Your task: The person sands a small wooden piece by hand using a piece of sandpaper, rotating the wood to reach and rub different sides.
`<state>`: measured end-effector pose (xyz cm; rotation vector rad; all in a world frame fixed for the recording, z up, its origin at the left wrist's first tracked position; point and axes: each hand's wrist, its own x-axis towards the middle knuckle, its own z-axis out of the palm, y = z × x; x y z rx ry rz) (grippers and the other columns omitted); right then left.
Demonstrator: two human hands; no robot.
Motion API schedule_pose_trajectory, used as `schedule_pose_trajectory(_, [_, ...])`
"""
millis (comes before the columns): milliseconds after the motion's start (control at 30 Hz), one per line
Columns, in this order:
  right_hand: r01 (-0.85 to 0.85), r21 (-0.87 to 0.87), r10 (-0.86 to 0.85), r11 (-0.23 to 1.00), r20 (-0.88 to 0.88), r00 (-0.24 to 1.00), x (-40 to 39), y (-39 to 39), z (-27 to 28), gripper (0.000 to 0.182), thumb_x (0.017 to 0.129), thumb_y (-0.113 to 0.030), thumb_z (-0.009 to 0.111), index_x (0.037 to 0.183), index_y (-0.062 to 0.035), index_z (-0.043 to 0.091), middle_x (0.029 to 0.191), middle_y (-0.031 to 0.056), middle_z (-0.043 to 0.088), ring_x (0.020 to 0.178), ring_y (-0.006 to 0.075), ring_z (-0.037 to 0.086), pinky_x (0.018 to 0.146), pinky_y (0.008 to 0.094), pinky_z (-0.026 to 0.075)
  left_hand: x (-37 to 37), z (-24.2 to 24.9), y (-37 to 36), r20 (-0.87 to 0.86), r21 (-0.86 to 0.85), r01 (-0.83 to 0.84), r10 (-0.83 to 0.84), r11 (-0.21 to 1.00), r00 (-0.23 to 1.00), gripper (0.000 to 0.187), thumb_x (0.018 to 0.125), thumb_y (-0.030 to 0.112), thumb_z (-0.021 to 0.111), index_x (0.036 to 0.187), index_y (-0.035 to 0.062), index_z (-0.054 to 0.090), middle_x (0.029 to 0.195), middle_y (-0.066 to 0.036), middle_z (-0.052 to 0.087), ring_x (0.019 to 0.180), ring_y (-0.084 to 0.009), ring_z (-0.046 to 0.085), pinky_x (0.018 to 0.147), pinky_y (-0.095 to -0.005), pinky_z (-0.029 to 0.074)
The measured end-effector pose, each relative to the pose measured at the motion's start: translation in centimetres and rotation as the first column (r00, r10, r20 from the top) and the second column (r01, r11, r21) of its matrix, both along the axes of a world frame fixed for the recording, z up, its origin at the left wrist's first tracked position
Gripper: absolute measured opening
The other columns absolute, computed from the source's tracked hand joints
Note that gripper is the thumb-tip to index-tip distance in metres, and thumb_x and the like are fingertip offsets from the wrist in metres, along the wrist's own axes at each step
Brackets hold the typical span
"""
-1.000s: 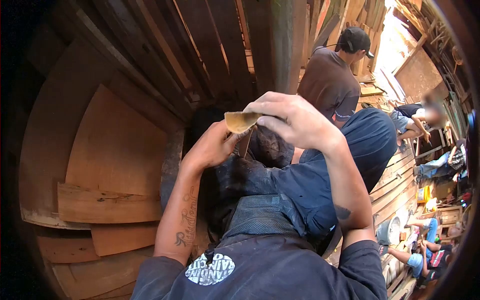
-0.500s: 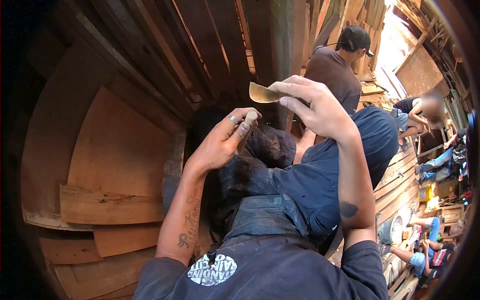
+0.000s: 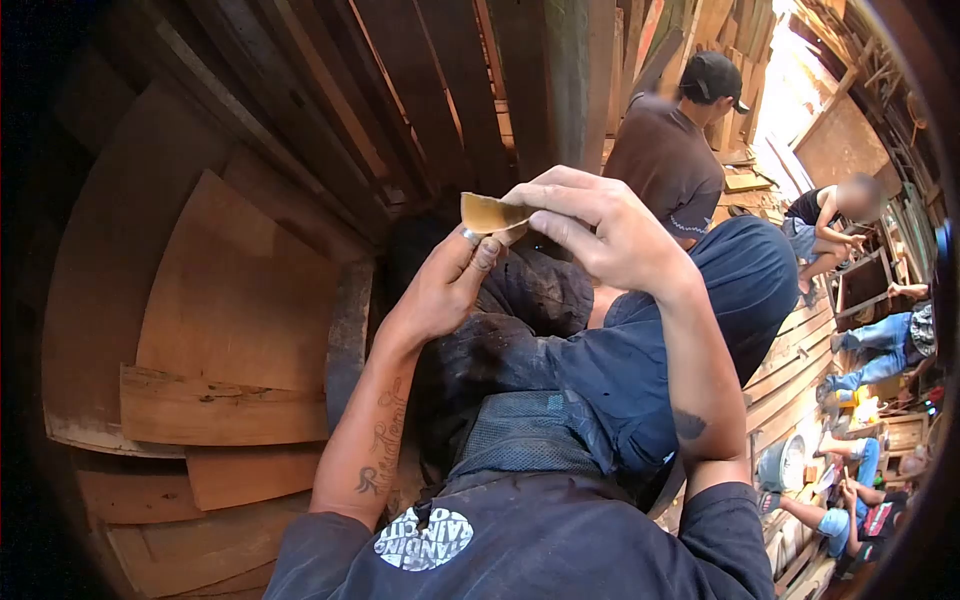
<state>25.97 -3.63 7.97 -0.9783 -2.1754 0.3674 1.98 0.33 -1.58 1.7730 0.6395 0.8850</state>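
My right hand [image 3: 618, 238] pinches a curved, yellowish-brown piece of sandpaper [image 3: 488, 213] between thumb and fingers. The sheet sits right over the top of my left hand [image 3: 440, 288], which wears a ring and is closed in a grip. In the earlier view that hand holds a round-ended wooden stick; the sandpaper and my fingers now cover most of it, so whether the sheet touches the stick is hard to tell. Both hands are held above my lap, over dark trousers [image 3: 610, 370].
Wooden panels [image 3: 240, 300] lean at the left, and a slatted plank wall [image 3: 430, 90] stands ahead. A person in a dark cap [image 3: 665, 150] sits close in front. Other people sit along the plank floor [image 3: 795, 350] at right, near a grey bucket [image 3: 775, 465].
My right hand has moved left and down, bringing the sandpaper from beside the stick to over its end. My left hand stays nearly in place.
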Motion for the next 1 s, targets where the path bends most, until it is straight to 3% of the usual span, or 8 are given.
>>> schedule_pose_trajectory(100, [0.164,0.039,-0.168,0.986,0.150,0.974,1.1,0.5,-0.6,0.029,0.103,-0.003,0.070,0.131,0.0003,0.076,0.119,0.0165,0.076,0.110,0.0348,0.077,0.097,0.0409,0.060,0.2,0.9,-0.1,0.025,0.035,0.023,-0.024,0.999,0.999,0.039,0.122,0.030,0.049,0.139,-0.0011,0.066,0.111,-0.002,0.061,0.103,-0.0132,0.056,0.096,-0.0306,0.049])
schedule_pose_trajectory(233, [-0.015,0.049,0.016,0.999,-0.016,1.000,-0.5,-0.3,0.2,0.030,0.100,-0.001,0.072,0.130,-0.0004,0.076,0.118,0.0169,0.076,0.108,0.0360,0.077,0.095,0.0416,0.061,0.5,-0.2,0.0,0.056,0.042,-0.010,0.007,0.999,0.998,0.033,0.120,0.023,0.051,0.138,-0.0008,0.066,0.112,-0.004,0.062,0.101,-0.0143,0.056,0.093,-0.0310,0.050])
schedule_pose_trajectory(367, [0.109,0.034,-0.111,0.993,0.074,0.991,0.9,0.4,-1.2,0.029,0.103,-0.010,0.071,0.130,-0.0008,0.075,0.119,0.0201,0.075,0.111,0.0405,0.074,0.098,0.0459,0.060,0.1,0.7,0.0,0.062,0.066,-0.025,0.021,0.997,0.998,0.028,0.119,0.019,0.053,0.135,-0.0005,0.067,0.110,-0.004,0.063,0.099,-0.0142,0.057,0.092,-0.0312,0.050])
schedule_pose_trajectory(500, [-0.023,0.090,0.025,0.996,-0.019,1.000,-1.1,-0.2,-0.8,0.027,0.104,-0.014,0.067,0.127,-0.0028,0.075,0.116,0.0212,0.073,0.112,0.0436,0.072,0.098,0.0494,0.059,-0.4,-1.9,0.3,0.039,0.015,-0.064,0.064,0.998,0.997,0.033,0.121,0.027,0.051,0.113,0.0008,0.069,0.108,-0.001,0.065,0.101,-0.0136,0.058,0.092,-0.0326,0.050])
schedule_pose_trajectory(533, [-0.023,0.106,0.025,0.994,-0.019,1.000,-1.0,0.1,-1.5,0.029,0.103,-0.010,0.071,0.131,-0.0031,0.075,0.119,0.0176,0.074,0.111,0.0392,0.073,0.096,0.0454,0.061,-0.2,-2.2,0.3,0.099,-0.052,-0.081,0.086,0.995,0.991,0.031,0.120,0.028,0.053,0.112,0.0017,0.068,0.107,0.000,0.063,0.098,-0.0130,0.057,0.089,-0.0311,0.049])
schedule_pose_trajectory(733, [-0.017,0.079,0.023,0.997,-0.084,0.996,-0.2,0.8,-2.3,0.030,0.102,-0.008,0.071,0.131,0.0006,0.074,0.116,0.0203,0.071,0.112,0.0426,0.071,0.100,0.0482,0.058,0.4,-2.0,1.0,0.211,-0.044,-0.048,0.056,0.998,0.976,0.038,0.122,0.037,0.049,0.113,0.0022,0.064,0.100,-0.001,0.058,0.091,-0.0112,0.050,0.081,-0.0293,0.042])
schedule_pose_trajectory(867, [-0.019,0.037,0.020,0.999,-0.051,0.999,-0.4,0.3,-3.0,0.033,0.102,-0.009,0.071,0.134,0.0017,0.071,0.118,0.0211,0.069,0.112,0.0427,0.070,0.100,0.0478,0.057,-1.1,-3.3,1.6,0.205,0.022,-0.094,0.087,0.995,0.975,0.041,0.121,0.041,0.050,0.119,0.0028,0.066,0.100,0.000,0.063,0.089,-0.0096,0.054,0.079,-0.0275,0.045])
schedule_pose_trajectory(1000, [-0.018,0.048,0.021,0.999,-0.061,0.998,-1.4,0.0,-2.3,0.039,0.102,-0.013,0.073,0.139,0.0003,0.069,0.119,0.0207,0.067,0.112,0.0424,0.069,0.100,0.0478,0.056,-1.2,-3.5,2.2,0.119,0.030,-0.097,0.093,0.995,0.989,0.037,0.122,0.034,0.051,0.108,0.0028,0.066,0.092,0.000,0.059,0.082,-0.0089,0.051,0.074,-0.0266,0.041])
